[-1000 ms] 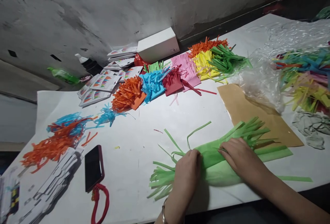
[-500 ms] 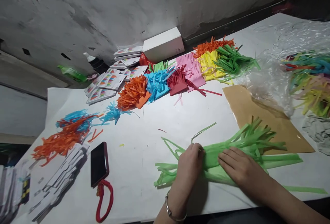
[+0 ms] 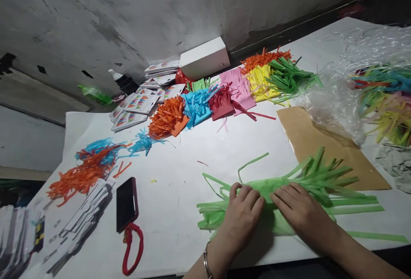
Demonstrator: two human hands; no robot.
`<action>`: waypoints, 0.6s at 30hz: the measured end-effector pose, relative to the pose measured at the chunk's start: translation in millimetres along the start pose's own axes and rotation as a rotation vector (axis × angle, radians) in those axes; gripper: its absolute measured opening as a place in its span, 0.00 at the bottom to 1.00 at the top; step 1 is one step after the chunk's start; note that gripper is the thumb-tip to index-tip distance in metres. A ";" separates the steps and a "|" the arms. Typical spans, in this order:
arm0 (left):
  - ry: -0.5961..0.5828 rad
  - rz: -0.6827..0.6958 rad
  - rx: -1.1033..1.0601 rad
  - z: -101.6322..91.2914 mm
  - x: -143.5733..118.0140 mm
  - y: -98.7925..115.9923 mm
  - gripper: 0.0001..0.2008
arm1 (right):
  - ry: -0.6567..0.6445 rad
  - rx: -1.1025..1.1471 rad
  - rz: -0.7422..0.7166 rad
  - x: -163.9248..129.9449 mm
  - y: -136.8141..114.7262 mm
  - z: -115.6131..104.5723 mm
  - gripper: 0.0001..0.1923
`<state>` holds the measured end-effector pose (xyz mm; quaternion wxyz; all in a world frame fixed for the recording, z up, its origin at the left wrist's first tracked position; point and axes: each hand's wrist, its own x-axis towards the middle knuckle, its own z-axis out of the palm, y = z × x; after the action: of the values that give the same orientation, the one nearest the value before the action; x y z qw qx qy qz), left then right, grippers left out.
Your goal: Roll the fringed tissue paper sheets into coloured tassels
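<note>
Lighting up brightly the white table (image 3: 180,176) beyond the fingers (image 3: 244,193), dimming toward the wall (image 3: 128,9). Throwing soft shadows under both wrists. Glaring off the plastic (image 3: 334,95) far right. Bending and blurring at the edges.

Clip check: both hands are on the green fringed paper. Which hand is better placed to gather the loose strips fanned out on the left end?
Probably the left hand. It presses the green fringed paper right beside the left-end strips, while the right hand lies flat nearer the middle, toward the other end's fringe.
</note>
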<state>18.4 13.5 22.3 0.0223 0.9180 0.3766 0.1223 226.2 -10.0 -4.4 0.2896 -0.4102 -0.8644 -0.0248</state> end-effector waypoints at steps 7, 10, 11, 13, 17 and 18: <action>-0.036 -0.055 -0.012 10.5 -16.4 -6.8 0.07 | -0.035 0.063 0.061 -17.6 7.3 -1.9 0.17; -0.076 -0.191 -0.021 14.2 -12.3 -10.3 0.07 | -0.027 0.036 0.157 -17.6 7.3 -2.6 0.14; -0.087 -0.234 -0.019 14.3 -9.3 -11.2 0.07 | -0.035 -0.010 0.195 -15.4 7.1 -2.3 0.14; -0.100 -0.305 0.000 13.3 -2.5 -12.3 0.08 | -0.076 -0.120 0.268 -8.4 7.4 -0.2 0.16; -0.125 -0.415 0.058 9.6 10.1 -12.1 0.09 | -0.113 -0.234 0.363 7.7 11.9 5.4 0.17; -0.132 -0.434 0.067 9.1 12.4 -12.0 0.09 | -0.113 -0.244 0.375 10.9 12.9 5.7 0.17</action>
<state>20.9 31.2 14.4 0.0424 0.8219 0.5666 0.0417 227.4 7.7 -6.0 0.1887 -0.5964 -0.7785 -0.0518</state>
